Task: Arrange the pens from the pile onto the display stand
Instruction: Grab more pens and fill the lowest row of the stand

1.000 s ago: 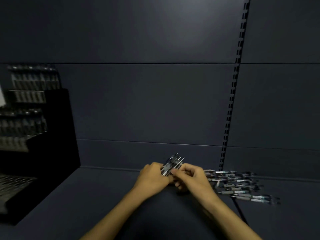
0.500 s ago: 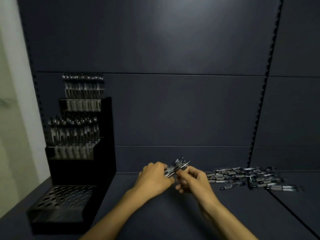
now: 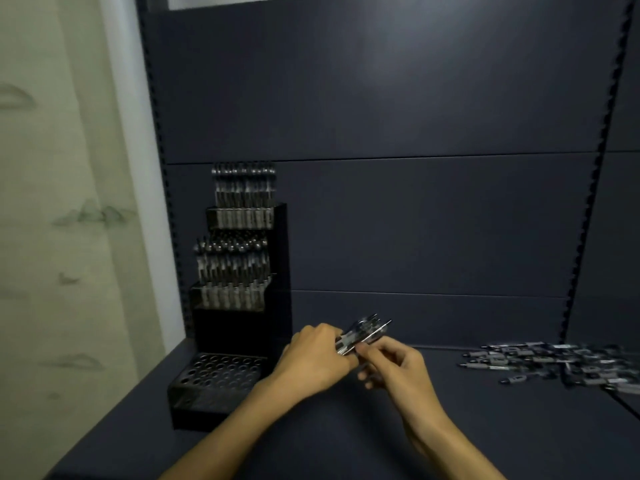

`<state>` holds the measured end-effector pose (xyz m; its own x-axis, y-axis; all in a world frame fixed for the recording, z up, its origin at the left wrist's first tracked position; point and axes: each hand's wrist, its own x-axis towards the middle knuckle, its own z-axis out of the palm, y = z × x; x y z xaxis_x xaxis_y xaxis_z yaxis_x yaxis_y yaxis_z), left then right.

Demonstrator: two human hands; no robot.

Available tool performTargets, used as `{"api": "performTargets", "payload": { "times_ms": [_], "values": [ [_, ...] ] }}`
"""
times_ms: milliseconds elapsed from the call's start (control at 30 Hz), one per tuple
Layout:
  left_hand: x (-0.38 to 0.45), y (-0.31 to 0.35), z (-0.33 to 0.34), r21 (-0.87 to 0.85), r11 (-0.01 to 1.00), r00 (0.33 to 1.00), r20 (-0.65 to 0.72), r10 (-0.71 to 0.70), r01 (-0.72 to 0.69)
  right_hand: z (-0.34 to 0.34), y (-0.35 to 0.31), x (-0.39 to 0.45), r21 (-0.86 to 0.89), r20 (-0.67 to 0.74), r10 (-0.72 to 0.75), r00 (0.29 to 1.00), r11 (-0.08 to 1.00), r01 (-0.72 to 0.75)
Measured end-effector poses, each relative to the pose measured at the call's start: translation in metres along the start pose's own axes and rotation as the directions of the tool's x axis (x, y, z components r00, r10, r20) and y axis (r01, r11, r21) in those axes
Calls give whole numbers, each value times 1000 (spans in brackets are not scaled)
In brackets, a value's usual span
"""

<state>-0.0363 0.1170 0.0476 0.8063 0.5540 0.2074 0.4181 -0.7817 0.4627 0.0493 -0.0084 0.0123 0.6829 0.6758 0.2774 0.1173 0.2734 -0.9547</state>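
Bundle of black-and-clear pens (image 3: 363,332), long axis toward 2 o'clock, gripped by left hand (image 3: 317,360), pinched by right hand (image 3: 398,370) fingertips.

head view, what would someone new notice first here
Most striking are the two hands at the centre: the left hand grips a bundle of pens and the right hand pinches at it. Left of them a black tiered display stand has two upper rows full of pens and an empty front row of holes. At far right a loose pile of pens lies on the dark shelf.
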Motion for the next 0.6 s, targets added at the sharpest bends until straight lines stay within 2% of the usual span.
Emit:
{"api": "performTargets", "payload": {
  "times_ms": [267, 400, 600],
  "values": [
    [-27, -81, -62, -65, 992, 990, -98, 103, -110, 112, -5, -11, -15, -105, -144, 984, 990, 143],
    [-35, -133, -95, -89, 988, 990, -84, 116, -123, 168, -1, -2, 66, -218, -95, 971, 991, 112],
    [-28, -181, -119, -112, 984, 987, -89, 132, -142, 217, -4, 2, 117, -212, -8, 977, 993, 33]
  ]
}}
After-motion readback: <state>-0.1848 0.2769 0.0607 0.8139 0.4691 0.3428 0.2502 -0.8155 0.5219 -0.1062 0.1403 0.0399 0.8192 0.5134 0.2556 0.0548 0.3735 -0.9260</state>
